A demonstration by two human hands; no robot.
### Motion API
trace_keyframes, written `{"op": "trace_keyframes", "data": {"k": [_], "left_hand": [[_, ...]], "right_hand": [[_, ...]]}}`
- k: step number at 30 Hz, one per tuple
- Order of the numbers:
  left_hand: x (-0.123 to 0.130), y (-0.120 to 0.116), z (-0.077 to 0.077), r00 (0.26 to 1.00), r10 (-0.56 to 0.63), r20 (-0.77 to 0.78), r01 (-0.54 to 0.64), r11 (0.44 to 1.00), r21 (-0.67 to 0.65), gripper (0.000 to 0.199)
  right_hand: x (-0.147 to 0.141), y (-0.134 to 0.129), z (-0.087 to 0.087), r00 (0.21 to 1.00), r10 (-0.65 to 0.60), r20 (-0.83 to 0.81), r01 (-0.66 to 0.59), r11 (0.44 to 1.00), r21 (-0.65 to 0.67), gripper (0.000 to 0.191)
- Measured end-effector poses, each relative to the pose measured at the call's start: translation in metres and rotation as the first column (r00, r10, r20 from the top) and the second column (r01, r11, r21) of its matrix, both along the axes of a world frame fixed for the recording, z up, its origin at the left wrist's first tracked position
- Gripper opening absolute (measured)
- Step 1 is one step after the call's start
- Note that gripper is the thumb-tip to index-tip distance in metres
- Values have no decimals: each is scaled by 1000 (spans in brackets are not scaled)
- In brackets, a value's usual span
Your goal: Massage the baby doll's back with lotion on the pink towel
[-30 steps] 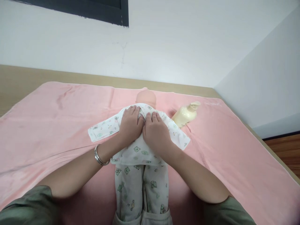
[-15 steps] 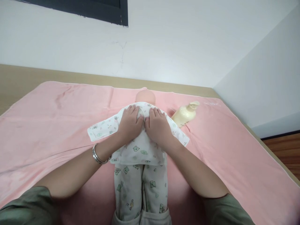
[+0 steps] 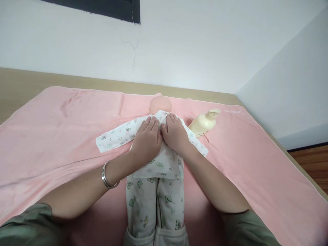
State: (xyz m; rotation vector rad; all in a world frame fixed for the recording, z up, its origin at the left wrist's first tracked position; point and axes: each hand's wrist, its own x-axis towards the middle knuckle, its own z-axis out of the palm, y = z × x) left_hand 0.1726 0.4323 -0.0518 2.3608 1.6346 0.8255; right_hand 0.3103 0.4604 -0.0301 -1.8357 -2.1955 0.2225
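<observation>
A baby doll (image 3: 160,104) lies with its head at the far end and its legs toward me. It wears a white printed top (image 3: 164,164) and matching printed trousers (image 3: 170,201). My left hand (image 3: 148,139) rests flat on the left part of the upper torso, fingers stretched out and pointing away from me. On the right part, my right hand (image 3: 176,134) also lies flat, its fingers extended. The two hands are side by side near the middle of the top and grip nothing. The cloth beneath my palms is hidden.
A cream pump bottle (image 3: 203,123) lies tilted just right of the doll's right-hand sleeve. Under everything spreads a pink blanket (image 3: 64,136) on a wooden surface (image 3: 20,80). A white wall (image 3: 192,44) rises behind it.
My left hand has shifted slightly right and inward, toward the middle of the doll's torso. My right hand stays nearly where it was. The whole view has shifted slightly.
</observation>
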Motion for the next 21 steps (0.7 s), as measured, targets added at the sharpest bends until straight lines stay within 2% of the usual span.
{"op": "trace_keyframes", "data": {"k": [5, 10, 16, 21], "left_hand": [[-7, 20, -2, 996, 21, 82, -12, 994, -110, 61], [-11, 34, -12, 991, 57, 123, -50, 997, -59, 66], [-10, 31, -15, 987, 69, 148, -66, 997, -28, 65], [-10, 32, -16, 985, 77, 152, -72, 997, -38, 65]], "right_hand": [[-8, -16, 2, 999, 6, 42, -7, 1000, 15, 60], [-15, -33, 4, 998, 38, 57, -42, 997, 58, 59], [-4, -11, 0, 996, 40, -80, -39, 999, 4, 60], [0, 4, -10, 994, 15, -105, -13, 1000, 20, 66]]}}
